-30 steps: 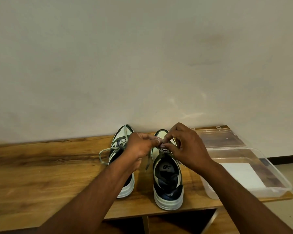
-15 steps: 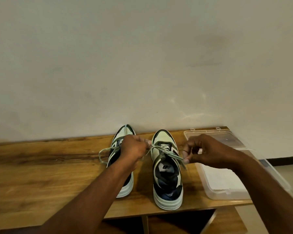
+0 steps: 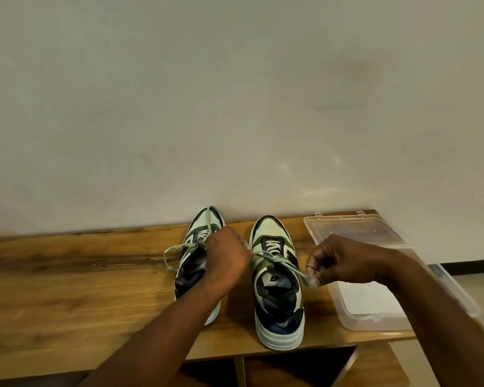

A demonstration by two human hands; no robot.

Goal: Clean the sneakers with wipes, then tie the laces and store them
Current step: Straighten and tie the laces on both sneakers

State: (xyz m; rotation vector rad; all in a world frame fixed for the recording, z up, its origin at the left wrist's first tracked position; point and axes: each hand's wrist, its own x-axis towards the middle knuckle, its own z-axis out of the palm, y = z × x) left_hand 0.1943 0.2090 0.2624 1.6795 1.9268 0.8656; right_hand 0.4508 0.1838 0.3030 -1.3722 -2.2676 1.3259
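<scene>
I see a dim, warm-toned scene with soft, even light and a slight haze over everything. The wall [image 3: 235, 93] takes faint bright streaks at far right. Shadows are weak; the darkest patch sits under the table [image 3: 67, 275] at the near edge. The wide lens bows the table's far edge, and the near corners look soft and smeared.

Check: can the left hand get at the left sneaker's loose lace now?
Probably not yet: the left hand is busy pinching a lace end of the right sneaker. The left sneaker's loose lace lies uncovered on the table, just left of that hand.
</scene>
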